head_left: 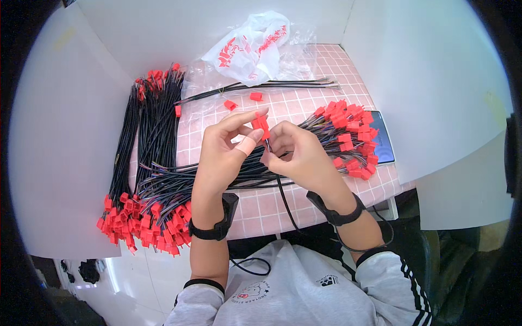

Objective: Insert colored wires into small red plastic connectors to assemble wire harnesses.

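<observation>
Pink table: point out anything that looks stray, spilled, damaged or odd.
A red connector and another lie loose beside the small back cable bundle; most others cluster at the ends of the larger cable bundles, so these look stray. No spill or damage shows.

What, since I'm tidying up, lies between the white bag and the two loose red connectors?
In the head view, a bundle of black cables and some clear plastic.

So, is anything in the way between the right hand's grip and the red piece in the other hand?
Nothing visible is. The left hand's grip holds the red connector, and the right hand's grip is just below it on the black cable, with only thin wires showing between.
</observation>
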A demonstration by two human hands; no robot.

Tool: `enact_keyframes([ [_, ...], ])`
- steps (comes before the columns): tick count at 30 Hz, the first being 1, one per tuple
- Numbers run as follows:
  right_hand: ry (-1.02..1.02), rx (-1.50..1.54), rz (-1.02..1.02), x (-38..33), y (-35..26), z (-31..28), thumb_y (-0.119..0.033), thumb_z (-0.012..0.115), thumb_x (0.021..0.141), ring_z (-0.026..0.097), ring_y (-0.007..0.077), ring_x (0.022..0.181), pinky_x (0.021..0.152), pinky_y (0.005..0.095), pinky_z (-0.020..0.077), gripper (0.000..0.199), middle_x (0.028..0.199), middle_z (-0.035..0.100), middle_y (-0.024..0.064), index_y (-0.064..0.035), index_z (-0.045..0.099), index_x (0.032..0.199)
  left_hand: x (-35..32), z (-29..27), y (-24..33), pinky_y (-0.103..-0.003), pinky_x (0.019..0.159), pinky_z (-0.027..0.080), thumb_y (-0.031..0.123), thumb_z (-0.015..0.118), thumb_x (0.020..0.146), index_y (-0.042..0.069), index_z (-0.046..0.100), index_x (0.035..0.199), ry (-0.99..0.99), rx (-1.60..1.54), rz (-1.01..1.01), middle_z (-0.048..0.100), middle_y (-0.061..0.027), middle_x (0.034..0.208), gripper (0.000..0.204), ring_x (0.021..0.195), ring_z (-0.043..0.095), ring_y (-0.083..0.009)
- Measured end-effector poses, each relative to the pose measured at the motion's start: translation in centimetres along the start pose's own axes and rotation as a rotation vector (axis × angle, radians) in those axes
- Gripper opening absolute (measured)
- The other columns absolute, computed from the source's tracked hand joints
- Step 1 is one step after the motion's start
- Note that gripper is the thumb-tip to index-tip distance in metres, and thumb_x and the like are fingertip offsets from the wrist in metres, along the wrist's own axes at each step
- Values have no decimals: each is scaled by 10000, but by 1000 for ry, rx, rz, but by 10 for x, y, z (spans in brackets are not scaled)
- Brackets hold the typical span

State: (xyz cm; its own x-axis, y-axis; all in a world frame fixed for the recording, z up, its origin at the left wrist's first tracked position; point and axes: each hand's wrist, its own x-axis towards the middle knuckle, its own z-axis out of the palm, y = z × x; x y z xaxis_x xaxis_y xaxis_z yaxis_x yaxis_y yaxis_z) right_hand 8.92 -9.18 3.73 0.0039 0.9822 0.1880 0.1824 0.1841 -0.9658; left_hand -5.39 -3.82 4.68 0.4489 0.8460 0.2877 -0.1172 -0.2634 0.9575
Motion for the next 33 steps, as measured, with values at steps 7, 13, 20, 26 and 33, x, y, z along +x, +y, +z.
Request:
enact_keyframes([
  [7,-21,-47,18,4,7,-3,-45,575,642,544,114,539,509,245,423,193,596,567,90,16,487,802,1,0,0,-266,748,477,-5,535,739,-5,540,1074,-12,79,-1,561,-122,1040,334,761,542,-97],
  [13,-107,60,109,5,-1,-7,-52,606,663,567,132,559,526,250,441,185,626,588,107,22,493,789,1,-1,-1,-235,653,470,-24,552,731,-27,554,1031,28,18,-5,580,-102,978,300,732,567,-109],
  [20,147,-176,-67,3,-9,1,-70,612,691,592,151,582,567,246,470,116,651,601,105,18,542,716,5,-2,-1,-239,655,481,-8,551,750,-21,539,1048,102,35,-16,573,-97,992,299,730,568,-115],
  [26,56,-303,-103,6,-8,-3,-70,625,713,555,106,597,538,228,441,116,685,589,72,25,560,733,2,8,7,-278,685,511,18,519,792,4,515,1080,87,-141,-46,510,-104,1106,288,839,540,-126],
  [33,77,-688,-444,6,-9,-1,-35,613,697,506,183,548,507,289,390,106,653,524,111,12,525,732,3,14,2,-281,681,525,37,494,806,11,513,1091,103,-110,-18,509,-95,1111,286,877,522,-125],
])
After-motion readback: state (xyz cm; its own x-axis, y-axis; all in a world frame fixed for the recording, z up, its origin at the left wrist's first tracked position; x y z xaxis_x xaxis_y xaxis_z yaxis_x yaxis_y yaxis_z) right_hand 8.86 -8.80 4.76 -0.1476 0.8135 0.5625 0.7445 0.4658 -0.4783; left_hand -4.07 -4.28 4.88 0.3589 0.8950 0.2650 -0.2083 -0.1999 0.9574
